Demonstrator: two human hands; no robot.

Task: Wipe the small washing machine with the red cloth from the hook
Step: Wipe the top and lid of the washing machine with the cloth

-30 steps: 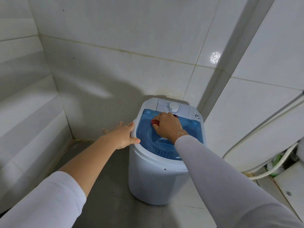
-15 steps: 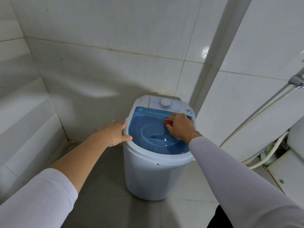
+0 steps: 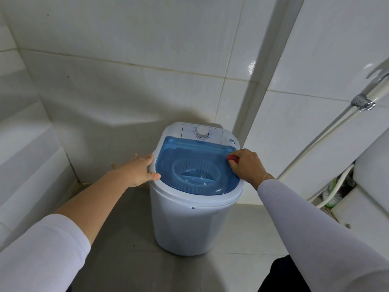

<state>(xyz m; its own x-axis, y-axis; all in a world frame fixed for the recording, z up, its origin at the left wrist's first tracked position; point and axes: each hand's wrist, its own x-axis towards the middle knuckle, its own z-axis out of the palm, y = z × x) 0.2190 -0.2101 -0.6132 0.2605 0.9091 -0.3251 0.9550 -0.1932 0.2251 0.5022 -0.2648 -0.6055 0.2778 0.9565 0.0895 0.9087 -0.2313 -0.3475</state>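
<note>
Small washing machine: wipe under way.
My right grip clamps the red cloth at the right edge of the blue lid; left grip, fingers straight, braces the rim. Sides likely remain.

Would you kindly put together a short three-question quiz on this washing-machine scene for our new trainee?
1. True or false: the left hand touches the left rim of the small washing machine.
2. Where is the red cloth? A) hanging on a hook; B) gripped in the right hand at the right edge of the blue lid; C) lying on the floor.
3. Fill in: on the white panel beyond the blue lid sits a round white ____.

Key: 1 true; 2 B; 3 dial.
</note>
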